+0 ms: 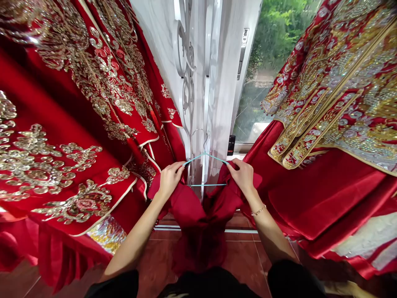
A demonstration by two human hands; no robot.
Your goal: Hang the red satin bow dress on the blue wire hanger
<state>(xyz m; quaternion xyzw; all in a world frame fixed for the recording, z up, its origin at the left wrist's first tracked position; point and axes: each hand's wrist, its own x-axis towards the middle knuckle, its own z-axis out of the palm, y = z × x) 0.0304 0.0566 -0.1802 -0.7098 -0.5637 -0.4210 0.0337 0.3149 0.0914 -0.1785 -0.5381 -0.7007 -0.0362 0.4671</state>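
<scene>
A thin light-blue clothes hanger (198, 185) with a bare metal hook stands upright in front of me, its crossbar level. A dark red dress (198, 211) hangs at it and drapes down toward the floor. My left hand (170, 179) is closed at the hanger's left shoulder, thumb and fingers pinched together at a small black piece. On the opposite shoulder my right hand (242, 177), with a bracelet at the wrist, pinches in the same way at another black piece. The dress's red cloth bunches under both palms. Whether the black pieces belong to hanger or dress, I cannot tell.
Red gowns with heavy gold beading hang close on the left (93, 203) and right (310, 194). Between them stand a white scrollwork metal frame (180, 49) and a window (260, 82). A black phone (231, 145) leans near the sill. Reddish tiles (242, 256) cover the floor.
</scene>
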